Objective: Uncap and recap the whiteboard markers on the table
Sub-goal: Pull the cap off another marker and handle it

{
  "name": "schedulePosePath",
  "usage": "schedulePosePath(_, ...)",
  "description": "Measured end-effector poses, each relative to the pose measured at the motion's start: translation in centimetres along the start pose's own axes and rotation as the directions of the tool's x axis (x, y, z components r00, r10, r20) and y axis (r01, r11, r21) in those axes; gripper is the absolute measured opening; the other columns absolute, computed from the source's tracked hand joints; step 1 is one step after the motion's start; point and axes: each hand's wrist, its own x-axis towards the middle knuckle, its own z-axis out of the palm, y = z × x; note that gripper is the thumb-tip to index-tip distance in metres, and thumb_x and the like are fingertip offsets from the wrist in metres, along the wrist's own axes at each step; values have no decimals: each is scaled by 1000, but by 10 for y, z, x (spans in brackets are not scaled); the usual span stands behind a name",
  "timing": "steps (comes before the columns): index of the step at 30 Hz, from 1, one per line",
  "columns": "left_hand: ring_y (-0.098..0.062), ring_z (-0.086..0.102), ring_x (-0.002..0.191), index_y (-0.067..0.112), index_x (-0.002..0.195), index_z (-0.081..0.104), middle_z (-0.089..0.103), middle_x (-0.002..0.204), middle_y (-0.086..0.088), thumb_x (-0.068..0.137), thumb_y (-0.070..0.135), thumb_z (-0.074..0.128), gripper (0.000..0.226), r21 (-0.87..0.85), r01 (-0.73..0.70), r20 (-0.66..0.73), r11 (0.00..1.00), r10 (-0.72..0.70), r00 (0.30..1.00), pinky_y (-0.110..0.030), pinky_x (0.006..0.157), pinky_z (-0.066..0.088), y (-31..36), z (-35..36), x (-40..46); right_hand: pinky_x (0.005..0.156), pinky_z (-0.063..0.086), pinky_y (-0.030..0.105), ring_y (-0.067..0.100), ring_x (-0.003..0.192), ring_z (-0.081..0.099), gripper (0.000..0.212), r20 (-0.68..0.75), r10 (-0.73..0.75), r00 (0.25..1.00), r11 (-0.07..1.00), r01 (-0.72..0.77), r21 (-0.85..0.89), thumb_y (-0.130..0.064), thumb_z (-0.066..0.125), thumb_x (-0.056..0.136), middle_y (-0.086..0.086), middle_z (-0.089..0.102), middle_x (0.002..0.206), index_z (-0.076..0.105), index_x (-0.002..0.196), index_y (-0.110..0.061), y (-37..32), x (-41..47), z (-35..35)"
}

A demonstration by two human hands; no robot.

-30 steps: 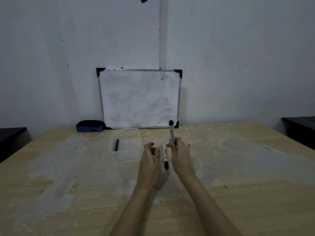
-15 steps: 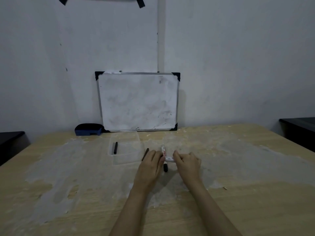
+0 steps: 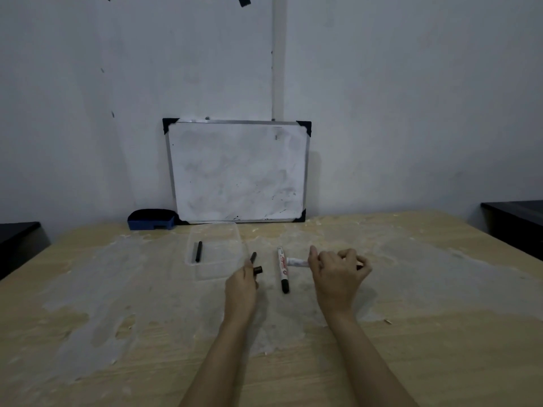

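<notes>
White plastic with a dark cap, the marker barrel [image 3: 296, 262] in the right hand [image 3: 338, 270] looks light, stiff and smooth, so it should handle easily but could slip or roll if held loosely; the best hold is around the middle of the barrel, with the other hand taking the cap at its end. The right hand curls closed around this barrel, whose free end pokes out to the left just above the table [image 3: 426, 333]. The left hand [image 3: 242, 284] pinches a small dark cap [image 3: 258, 270] between thumb and fingertips, and a thin dark pen [image 3: 253, 257] shows just beyond it; whether the fingers touch that pen I cannot tell. Between the hands a second marker [image 3: 283, 268] lies flat on the table, white body with red print and a black cap toward the person. Another black marker [image 3: 199, 251] rests inside a clear plastic tray [image 3: 217, 274] to the left, in front of the whiteboard [image 3: 238, 171] and blue eraser [image 3: 152, 219]. Compared with half a second ago, the hands, then close together at the marker, have drawn well apart, which suggests the cap has just come off.
</notes>
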Motion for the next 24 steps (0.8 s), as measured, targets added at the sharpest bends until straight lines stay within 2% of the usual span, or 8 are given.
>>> schedulePosePath(3, -19, 58, 87, 9, 101, 57, 60, 91, 0, 98, 32, 34, 33, 233, -97, 45, 968, 89, 995, -32, 74, 45, -9, -4, 5, 83, 24, 39, 30, 75, 60, 66, 117, 91, 989, 990, -103, 100, -54, 22, 92, 4, 66, 55, 61, 57, -14, 1, 0, 5)
schedulePosePath(5, -23, 57, 98, 8, 107, 53, 62, 104, -6, 95, 33, 41, 30, 503, -174, 108, 847, 138, 984, -35, 81, 49, -16, 1, 9, 86, 26, 41, 34, 79, 59, 75, 203, 89, 975, 983, -120, 142, -57, 8, 91, 9, 66, 61, 62, 66, -12, 0, -2, 10)
schedulePosePath(8, -24, 45, 115, 8, 122, 46, 53, 122, -11, 92, 42, 45, 45, 785, -167, 84, 597, 165, 983, -33, 94, 41, -14, 4, 8, 87, 44, 55, 39, 79, 59, 55, 357, 35, 934, 997, -56, 49, -47, 25, 90, 18, 65, 73, 62, 83, -7, 2, -6, 17)
schedulePosePath(11, -23, 47, 111, 7, 121, 48, 53, 119, -12, 93, 37, 43, 42, 504, -239, -62, 830, 311, 948, -30, 90, 43, 0, 1, 2, 77, 51, 62, 42, 74, 60, 20, 386, -63, 921, 998, 60, 19, -16, 48, 78, 21, 61, 74, 60, 90, -5, -1, -6, 16)
schedulePosePath(14, -14, 51, 99, 15, 126, 45, 54, 108, -3, 95, 31, 42, 35, -6, -210, -22, 978, 210, 977, -8, 73, 44, 13, 4, -3, 102, 32, 65, 42, 99, 50, 47, 412, -172, 895, 984, 175, 32, 8, 42, 74, 22, 57, 100, 53, 117, -7, -2, -3, 14)
schedulePosePath(18, -21, 57, 97, 15, 117, 52, 58, 97, -1, 95, 20, 45, 23, -220, -106, 39, 970, 117, 992, -12, 68, 47, 11, 9, 2, 114, 6, 55, 33, 119, 35, 51, 472, -276, 837, 961, 254, 110, 1, 36, 88, 13, 47, 123, 41, 133, -21, -8, 1, -1)
schedulePosePath(21, -22, 58, 83, 2, 100, 61, 61, 83, -4, 94, 5, 44, 18, -331, 15, 38, 944, -3, 999, -5, 55, 49, 5, 7, 9, 106, 25, 42, 28, 117, 42, 44, 458, -346, 819, 936, 268, 228, -12, 44, 92, 8, 53, 123, 40, 134, -24, -11, 8, -7)
schedulePosePath(24, -16, 58, 71, -7, 97, 61, 61, 81, -12, 93, 3, 47, 18, -551, 249, 97, 797, -235, 967, -7, 49, 51, 3, 4, 14, 78, 43, 20, 19, 96, 56, 45, 385, -253, 888, 840, 4, 543, -10, 67, 79, 7, 60, 102, 49, 120, -18, -9, 20, -20)
